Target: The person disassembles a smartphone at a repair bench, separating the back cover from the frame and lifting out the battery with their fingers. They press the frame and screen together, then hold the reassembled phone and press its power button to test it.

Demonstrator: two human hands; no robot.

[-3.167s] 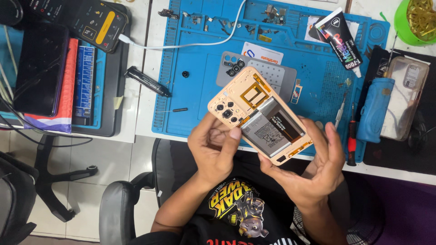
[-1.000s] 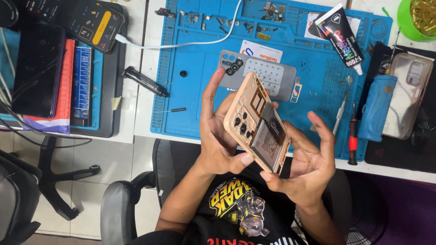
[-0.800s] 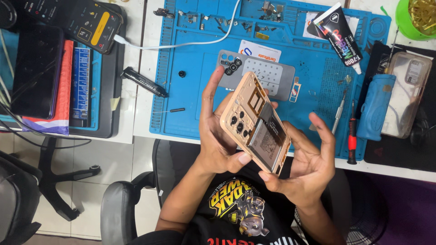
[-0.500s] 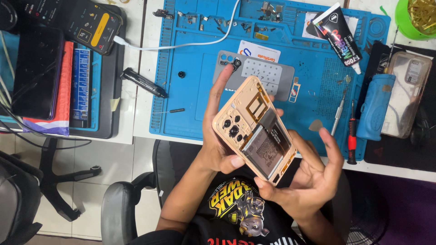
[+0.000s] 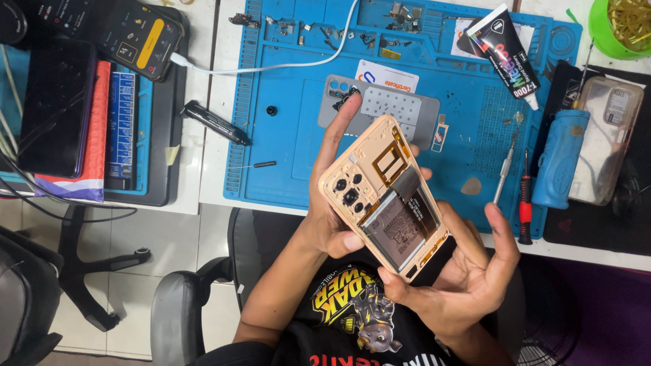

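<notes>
A white table (image 5: 203, 115) carries a large blue work mat (image 5: 298, 115), the landmark for everything else. Held above the mat's near edge, over the person's lap, is an opened phone frame (image 5: 386, 196), peach-coloured, its back cover off so the camera openings, a copper coil and a grey battery show. The left hand (image 5: 332, 203) grips the frame's camera end, thumb on its face and fingers (image 5: 337, 129) stretched up behind it, so those fingers are grasping the frame. The right hand (image 5: 468, 278) cups the frame's lower end from beneath, its fingers curled loosely around that corner and touching it. On the mat, just beyond the frame, lies a grey back cover (image 5: 393, 108). Right of the mat stands a blue cylindrical tool (image 5: 559, 159), touching a clear phone case (image 5: 607, 135). At the mat's far right corner lies a black glue tube (image 5: 505, 51). On the mat's right part rest a red-handled screwdriver (image 5: 524, 200) and a slim metal one (image 5: 504, 173). Left of the mat lies a black pen-shaped tool (image 5: 213, 123), and farther left a charging phone (image 5: 129, 34). Small screws (image 5: 400, 13) dot the mat's far edge.
</notes>
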